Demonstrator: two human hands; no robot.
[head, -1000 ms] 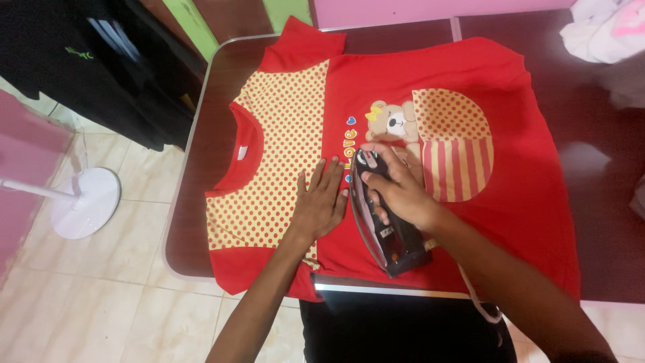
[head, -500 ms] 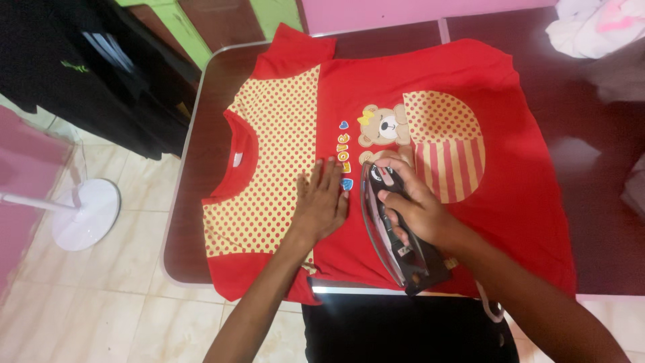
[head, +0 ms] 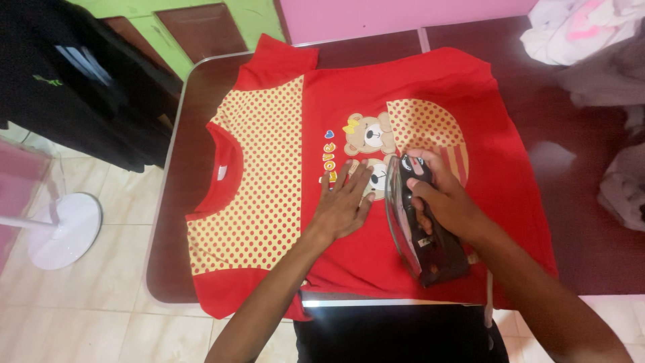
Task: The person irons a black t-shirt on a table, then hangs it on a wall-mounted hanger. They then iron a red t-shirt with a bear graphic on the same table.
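A red shirt (head: pixel 416 87) with dotted yellow panels lay spread flat on the dark table (head: pixel 195 134), collar toward the person's left. The left hand (head: pixel 346 205) rested palm-down, fingers extended and grasping nothing, apparently holding the cloth taut beside the bear print. The right hand (head: pixel 447 202) was clenched round the handle of the black iron (head: pixel 423 232), wrist angled down, soleplate on the fabric.

red shirt (head: pixel 376 242), yellow red-dotted panel (head: pixel 259 181), black iron (head: pixel 424 228)

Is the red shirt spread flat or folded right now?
Spread flat: the red shirt lies open on the table, left hand pressing it, iron on it.
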